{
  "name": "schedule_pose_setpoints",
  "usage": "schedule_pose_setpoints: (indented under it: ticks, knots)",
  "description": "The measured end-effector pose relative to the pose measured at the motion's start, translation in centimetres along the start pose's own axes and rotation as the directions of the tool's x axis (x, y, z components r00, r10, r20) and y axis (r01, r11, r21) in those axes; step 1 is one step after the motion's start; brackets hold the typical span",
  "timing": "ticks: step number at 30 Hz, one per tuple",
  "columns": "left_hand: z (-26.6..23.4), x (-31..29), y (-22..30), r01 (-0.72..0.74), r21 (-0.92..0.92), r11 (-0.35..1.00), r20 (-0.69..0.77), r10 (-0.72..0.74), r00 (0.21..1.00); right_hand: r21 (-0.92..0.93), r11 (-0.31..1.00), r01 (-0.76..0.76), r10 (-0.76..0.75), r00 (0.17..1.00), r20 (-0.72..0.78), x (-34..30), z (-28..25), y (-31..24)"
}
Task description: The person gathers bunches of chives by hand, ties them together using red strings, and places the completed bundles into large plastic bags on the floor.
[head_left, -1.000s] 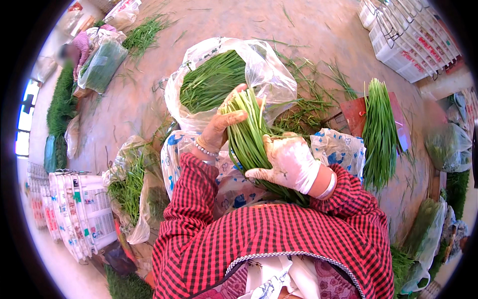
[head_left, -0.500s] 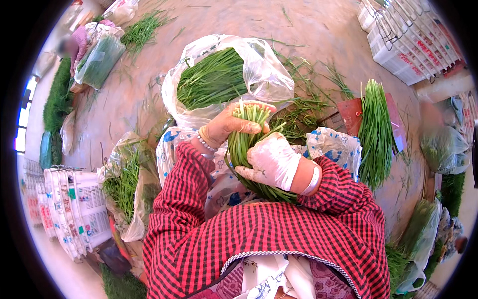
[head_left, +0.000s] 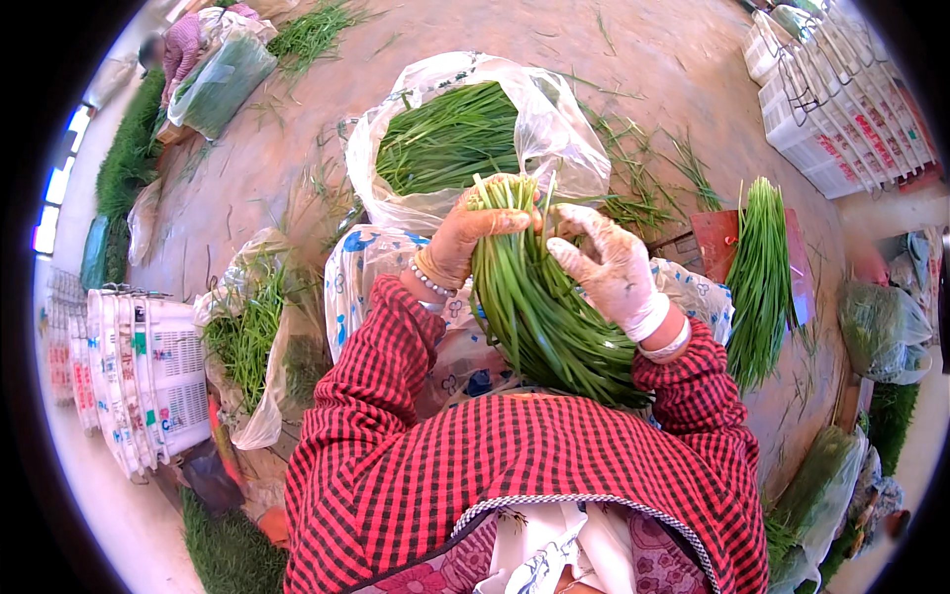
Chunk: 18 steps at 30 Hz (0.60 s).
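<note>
My left hand (head_left: 463, 236) is wrapped round a bunch of green garlic chives (head_left: 544, 317) near its pale cut ends, which point up and away from me. The long leaves bend down over my lap toward the right. Just right of the stems is my gloved right hand (head_left: 618, 275), its thumb and fingers apart, with no stalk plainly held. Beyond my hands, a clear plastic bag (head_left: 586, 163) lies open with loose chives (head_left: 450, 139) inside. To the right, a straightened bunch of chives (head_left: 760, 287) rests across a red board (head_left: 712, 241).
Stacked white crates stand at the left (head_left: 168, 366) and far right (head_left: 826, 139). A bag of loose greens (head_left: 247, 342) sits by my left side. Scattered stalks (head_left: 633, 178) litter the floor. Another person (head_left: 183, 45) is at the far left beside a filled bag (head_left: 223, 89).
My right hand has let go of the bunch and opened, moving right of the stems. The left hand keeps its hold, and the leaves have spread out to the right. The view has shifted slightly.
</note>
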<state>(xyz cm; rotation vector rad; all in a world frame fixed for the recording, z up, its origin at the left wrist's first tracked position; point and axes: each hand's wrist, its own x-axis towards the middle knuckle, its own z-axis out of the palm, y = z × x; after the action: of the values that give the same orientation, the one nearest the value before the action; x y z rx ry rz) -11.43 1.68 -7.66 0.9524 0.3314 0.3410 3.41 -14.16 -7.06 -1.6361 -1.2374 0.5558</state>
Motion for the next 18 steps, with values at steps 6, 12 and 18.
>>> schedule_pose_setpoints:
  ticks: [6,12,18]
  knots:
    - [-1.0,-0.5,0.1,-0.046,0.055,0.997,-0.048,0.049,0.998,-0.314,0.877,0.363,-0.381,0.924,0.005,0.5,3.3,-1.2]
    - [-2.0,-0.8,-0.1,-0.023,-0.05,0.998,0.007,0.024,1.0,-0.327,0.835,0.443,-0.459,0.888,0.031,0.8,4.1,-1.3]
    - [-3.1,0.3,-0.8,-0.096,-0.191,0.977,-0.041,0.09,0.995,0.109,0.985,0.133,-0.166,0.898,0.407,1.6,-0.7,0.2]
